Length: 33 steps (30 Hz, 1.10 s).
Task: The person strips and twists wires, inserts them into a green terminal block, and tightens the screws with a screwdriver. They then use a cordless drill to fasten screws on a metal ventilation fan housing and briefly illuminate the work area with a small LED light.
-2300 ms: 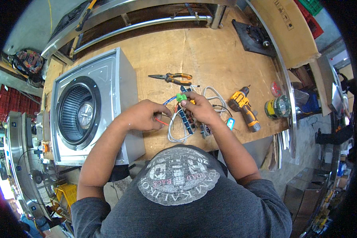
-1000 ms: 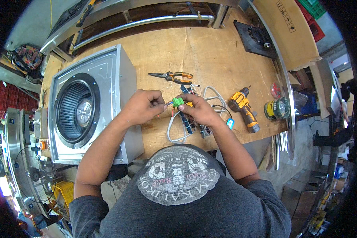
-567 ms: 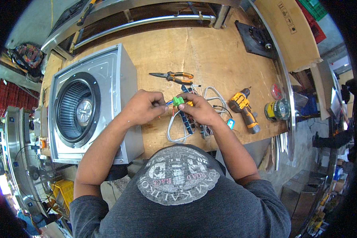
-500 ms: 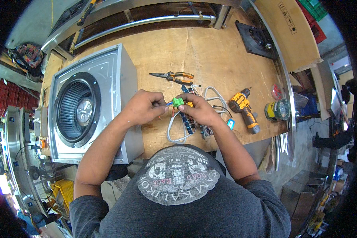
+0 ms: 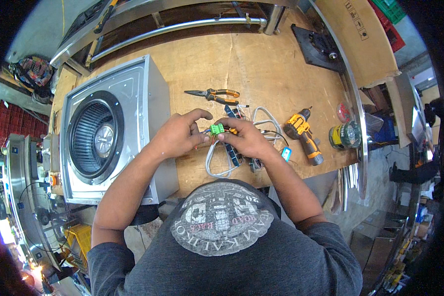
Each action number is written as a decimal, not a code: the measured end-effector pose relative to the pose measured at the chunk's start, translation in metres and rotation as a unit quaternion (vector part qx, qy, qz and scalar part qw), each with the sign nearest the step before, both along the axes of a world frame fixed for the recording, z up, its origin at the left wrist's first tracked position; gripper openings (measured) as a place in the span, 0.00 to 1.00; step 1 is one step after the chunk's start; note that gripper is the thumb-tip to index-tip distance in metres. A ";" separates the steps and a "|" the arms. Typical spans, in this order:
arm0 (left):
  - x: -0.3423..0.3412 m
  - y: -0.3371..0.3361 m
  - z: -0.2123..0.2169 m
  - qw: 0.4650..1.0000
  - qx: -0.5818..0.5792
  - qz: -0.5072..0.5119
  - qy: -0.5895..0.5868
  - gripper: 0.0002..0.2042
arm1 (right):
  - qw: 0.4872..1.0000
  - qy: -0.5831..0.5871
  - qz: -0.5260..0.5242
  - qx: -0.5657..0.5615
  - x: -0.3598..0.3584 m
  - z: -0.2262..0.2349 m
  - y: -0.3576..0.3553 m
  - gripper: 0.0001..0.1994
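A green terminal block connector (image 5: 216, 129) with thin coloured wires (image 5: 207, 131) on its left side is pinched between thumb and fingers of my right hand (image 5: 249, 139). Left of it, my left hand (image 5: 178, 134) has its index finger raised away from the thumb. The thumb tip is beside the wires; whether it touches them I cannot tell. Under and behind my right hand lie a dark blue strip-like part (image 5: 230, 149) and a looped grey cable (image 5: 210, 165), partly hidden. Long-nose pliers (image 5: 214, 93) with orange and black handles rest just beyond my hands.
A grey metal blower box (image 5: 155, 93) with a round black-rimmed fan stands on the left of the wooden table (image 5: 197, 61). To the right are a yellow cordless drill (image 5: 305, 135), a jar (image 5: 345, 135) and a black plate with a fitting (image 5: 315, 49). A metal rail (image 5: 182, 30) borders the far side.
My left index finger has lifted and spread from the thumb, off the wires. The green connector has shifted slightly left and tilted in my right hand.
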<state>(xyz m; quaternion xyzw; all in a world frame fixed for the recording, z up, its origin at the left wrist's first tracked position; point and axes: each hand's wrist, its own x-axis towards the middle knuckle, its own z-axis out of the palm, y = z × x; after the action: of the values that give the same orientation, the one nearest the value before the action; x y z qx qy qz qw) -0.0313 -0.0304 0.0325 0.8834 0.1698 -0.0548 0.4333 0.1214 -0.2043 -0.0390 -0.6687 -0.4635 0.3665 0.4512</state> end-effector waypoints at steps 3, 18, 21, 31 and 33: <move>0.001 -0.001 -0.003 1.000 0.008 -0.020 0.004 0.19 | 1.000 -0.012 -0.004 0.008 -0.003 0.003 0.003 0.20; -0.001 0.003 -0.016 0.989 0.117 -0.072 -0.049 0.15 | 0.975 -0.040 -0.161 0.148 0.013 0.098 0.005 0.16; -0.002 0.007 -0.020 0.986 0.127 -0.087 -0.069 0.14 | 0.978 0.061 -0.146 0.139 -0.002 0.101 0.014 0.15; -0.006 0.011 -0.018 0.991 0.077 -0.087 -0.073 0.14 | 0.964 0.102 -0.148 0.196 -0.022 0.080 0.015 0.15; -0.006 0.011 -0.014 0.991 0.070 -0.088 -0.074 0.14 | 0.964 0.093 -0.154 0.194 -0.024 0.083 0.015 0.14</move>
<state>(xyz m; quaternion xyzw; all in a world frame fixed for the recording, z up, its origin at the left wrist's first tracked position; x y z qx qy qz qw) -0.0372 -0.0198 0.0189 0.9248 0.0627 -0.0150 0.3750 0.0975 -0.1897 0.0440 -0.5948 -0.3730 0.2559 0.6645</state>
